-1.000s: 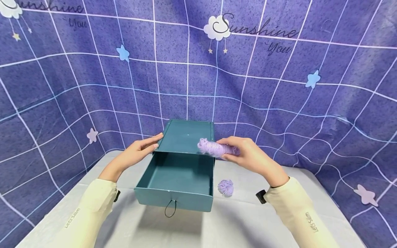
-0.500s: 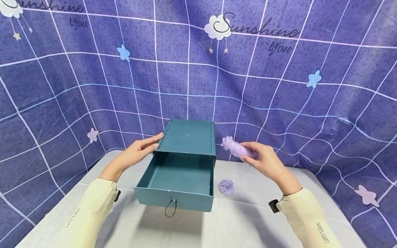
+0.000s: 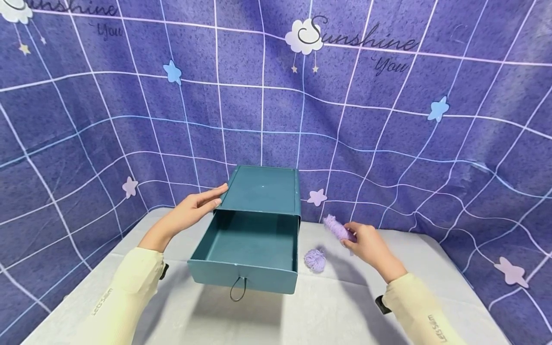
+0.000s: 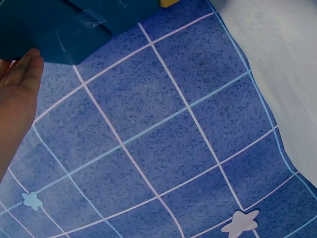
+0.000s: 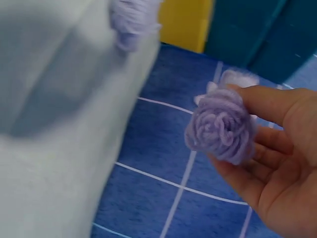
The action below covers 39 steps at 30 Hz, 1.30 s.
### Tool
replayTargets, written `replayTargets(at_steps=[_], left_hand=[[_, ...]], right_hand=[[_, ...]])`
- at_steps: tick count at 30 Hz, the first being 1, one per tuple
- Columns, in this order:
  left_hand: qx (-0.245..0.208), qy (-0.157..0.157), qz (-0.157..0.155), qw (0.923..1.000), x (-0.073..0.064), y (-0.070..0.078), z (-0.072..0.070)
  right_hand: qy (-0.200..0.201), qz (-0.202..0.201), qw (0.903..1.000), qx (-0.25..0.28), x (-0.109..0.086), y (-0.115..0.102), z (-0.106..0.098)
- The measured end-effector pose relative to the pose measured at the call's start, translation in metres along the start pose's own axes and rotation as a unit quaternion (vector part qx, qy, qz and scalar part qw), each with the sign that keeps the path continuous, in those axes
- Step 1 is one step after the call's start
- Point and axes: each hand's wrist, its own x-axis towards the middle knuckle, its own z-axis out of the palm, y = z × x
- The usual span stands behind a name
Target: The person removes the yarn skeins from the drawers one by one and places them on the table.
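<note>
A teal drawer box (image 3: 264,190) stands in the middle of the head view, its drawer (image 3: 242,277) pulled out towards me with a dark loop handle (image 3: 237,289) at the front. My left hand (image 3: 196,211) rests its extended fingers against the box's left side; the left wrist view shows the fingertips (image 4: 33,55) at that side. To the right of the box, my right hand (image 3: 370,246) holds a skein of lilac yarn (image 3: 338,227) between thumb and fingers, above the table. The right wrist view shows the skein's coiled end (image 5: 220,126). A second lilac yarn bundle (image 3: 315,260) lies beside the drawer.
White cloth covers the table (image 3: 340,311). Behind and to both sides hangs a purple-blue curtain (image 3: 276,110) with gridlines and stars. A yellow piece (image 5: 184,25) shows beside the teal box in the right wrist view.
My right hand has carried the yarn skein rightwards from over the box, then lowered it towards the table. My left hand, the box and the second yarn bundle have stayed in place.
</note>
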Motion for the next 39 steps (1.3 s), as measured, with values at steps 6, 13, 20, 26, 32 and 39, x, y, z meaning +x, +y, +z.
replayTargets(at_steps=[6, 13, 20, 26, 32, 39], left_hand=[[-0.002, 0.002, 0.0, 1.0, 0.0, 0.001, 0.0], [-0.001, 0.002, 0.0, 1.0, 0.001, -0.002, 0.0], [-0.003, 0.002, -0.002, 1.0, 0.001, -0.001, 0.001], [-0.003, 0.0, 0.003, 1.0, 0.001, 0.0, 0.001], [-0.004, 0.002, 0.003, 1.0, 0.0, -0.002, 0.001], [-0.005, 0.003, 0.006, 1.0, 0.001, -0.003, 0.0]], right_hand=[[-0.034, -0.006, 0.9991, -0.024, -0.005, 0.003, 0.022], [-0.072, 0.032, 0.9964, -0.031, -0.007, 0.006, 0.039], [-0.084, 0.048, 0.9947, -0.033, -0.01, 0.008, 0.053], [-0.104, 0.069, 0.9913, -0.043, -0.014, 0.006, 0.06], [-0.114, 0.083, 0.9886, -0.053, -0.013, 0.005, 0.062], [-0.123, 0.095, 0.9867, -0.048, -0.011, 0.001, 0.063]])
